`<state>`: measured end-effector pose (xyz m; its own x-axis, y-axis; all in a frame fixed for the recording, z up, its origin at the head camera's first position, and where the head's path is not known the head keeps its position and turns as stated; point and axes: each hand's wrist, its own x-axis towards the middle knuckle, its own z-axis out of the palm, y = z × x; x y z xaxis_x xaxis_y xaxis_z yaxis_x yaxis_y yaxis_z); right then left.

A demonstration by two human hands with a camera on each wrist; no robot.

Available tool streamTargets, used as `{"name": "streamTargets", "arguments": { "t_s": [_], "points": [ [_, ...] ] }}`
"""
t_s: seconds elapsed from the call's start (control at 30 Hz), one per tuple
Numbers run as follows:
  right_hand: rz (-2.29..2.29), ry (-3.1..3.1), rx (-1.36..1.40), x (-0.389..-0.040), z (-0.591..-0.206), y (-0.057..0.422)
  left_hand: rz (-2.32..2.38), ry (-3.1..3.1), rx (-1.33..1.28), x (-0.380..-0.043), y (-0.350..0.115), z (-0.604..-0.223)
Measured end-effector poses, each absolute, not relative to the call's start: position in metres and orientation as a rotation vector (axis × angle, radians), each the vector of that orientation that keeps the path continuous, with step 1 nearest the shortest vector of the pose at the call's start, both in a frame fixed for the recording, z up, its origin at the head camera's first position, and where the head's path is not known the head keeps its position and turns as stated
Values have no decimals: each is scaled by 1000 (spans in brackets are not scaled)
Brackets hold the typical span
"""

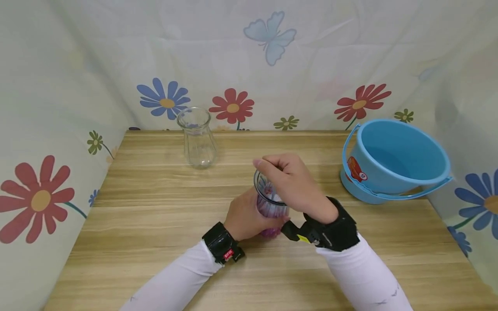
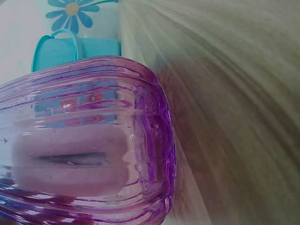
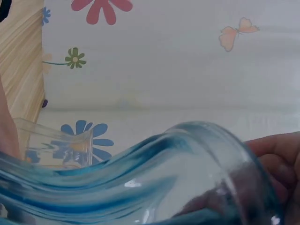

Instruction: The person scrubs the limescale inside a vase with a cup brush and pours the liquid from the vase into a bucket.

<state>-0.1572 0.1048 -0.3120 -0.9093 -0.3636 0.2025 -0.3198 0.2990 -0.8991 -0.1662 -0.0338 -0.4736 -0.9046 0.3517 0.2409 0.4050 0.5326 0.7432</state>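
A ribbed glass vase (image 1: pixel 270 208), blue toward its mouth and purple toward its base, stands tilted in front of me. My left hand (image 1: pixel 247 216) grips its lower body, with the thumb around the near side. The purple base (image 2: pixel 157 136) fills much of the left wrist view, close to the tabletop. At the mouth, my right hand (image 1: pixel 293 179) has its fingers curled at the rim and covers the far right part of it. Curled fingers (image 3: pixel 279 164) show just behind the blue rim (image 3: pixel 243 173) in the right wrist view.
A clear glass vase (image 1: pixel 200 147) stands at the back left of the wooden table (image 1: pixel 155 190). To the right is a light blue bucket (image 1: pixel 404 147) with its handle hanging down at the front. A flower-patterned curtain (image 1: pixel 311 82) encloses the back and sides.
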Motion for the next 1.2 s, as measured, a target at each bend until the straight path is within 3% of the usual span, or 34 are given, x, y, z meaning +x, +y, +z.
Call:
{"name": "streamTargets", "arguments": {
  "t_s": [0.6,1.2],
  "points": [
    [-2213,2382,-961,-141,-292,111,-1375,-2681,-628,-165,-32,-474],
    [-1675,2613,-681,-158,-315,103,-1339,-2679,-677,-167,-34,-474]
  ]
}}
